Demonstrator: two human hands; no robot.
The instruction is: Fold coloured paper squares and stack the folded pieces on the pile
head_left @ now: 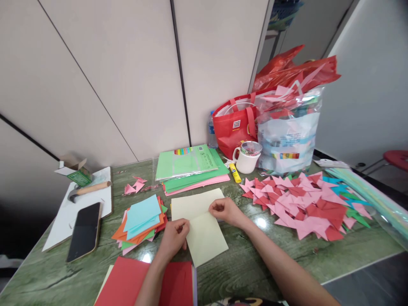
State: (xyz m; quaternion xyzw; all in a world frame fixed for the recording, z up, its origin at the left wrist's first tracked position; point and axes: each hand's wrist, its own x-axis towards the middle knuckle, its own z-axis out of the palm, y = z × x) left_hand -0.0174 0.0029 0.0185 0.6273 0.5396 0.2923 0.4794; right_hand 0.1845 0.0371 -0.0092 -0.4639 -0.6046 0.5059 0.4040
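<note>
A pale yellow sheet of paper [207, 242] hangs between my hands, a crease line near its upper edge. My left hand [175, 236] pinches its upper left corner. At the upper right corner, the fingers of my right hand [225, 211] are closed on the same sheet. Behind it lies another cream paper [188, 205], partly covered. Left of my left hand sits a loose stack of small coloured paper squares [143, 212], light blue on top. Larger red sheets [127, 280] lie under my left forearm.
Folded pink and red paper stars [299, 199] are heaped at right. Behind stand a white mug [247, 163], yellow glue stick [235, 173], red bag [234, 127] and filled plastic bag [288, 136]. Green paper packs [188, 163] lie at back; a phone [84, 231] and hammer [89, 190] at left.
</note>
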